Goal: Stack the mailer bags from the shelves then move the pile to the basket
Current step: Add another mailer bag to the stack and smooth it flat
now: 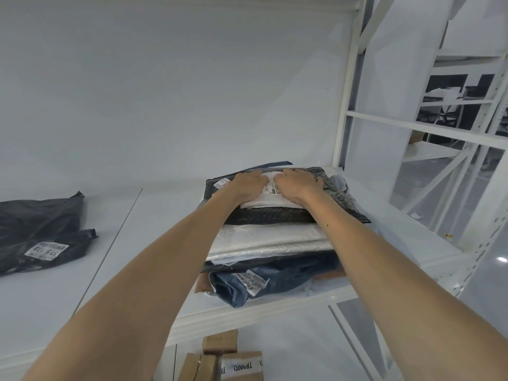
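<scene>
While both bare arms reach forward over a white shelf (275, 303), the person's two hands lie palm-down on the top of a pile of mailer bags (272, 243) that sits toward the right end of that shelf, close to the white upright post (347, 86) of the rack. The left hand (246, 185) and the right hand (298, 184) rest side by side, nearly touching, on a small white bag (270, 200) that crowns the pile. Fingers of both hands are laid fairly flat and close together, curling slightly over the far edge of that white bag; they press on it rather than clamp around it, and whether the fingertips hook under the far edge cannot be told.

Under the white bag lies a dark patterned bag (272, 215), wider than the one above, its right corner jutting out past the right wrist. Below that come pale, crinkled white bags (264, 243), then a dark blue bag (277, 281) with a white printed label (253, 281) facing the camera, at the bottom front of the pile. A bit of brown cardboard shows under the blue bag at its left.

Well apart on the left of the same shelf lies a black bag (41, 232) on its own, crumpled, with a white label (45, 250) on its near side.

Below the shelf's front edge, brown cardboard boxes (222, 361) stand on a lower level, one with a strip of white printed tape. More white racking (439, 127) is visible at the right.
</scene>
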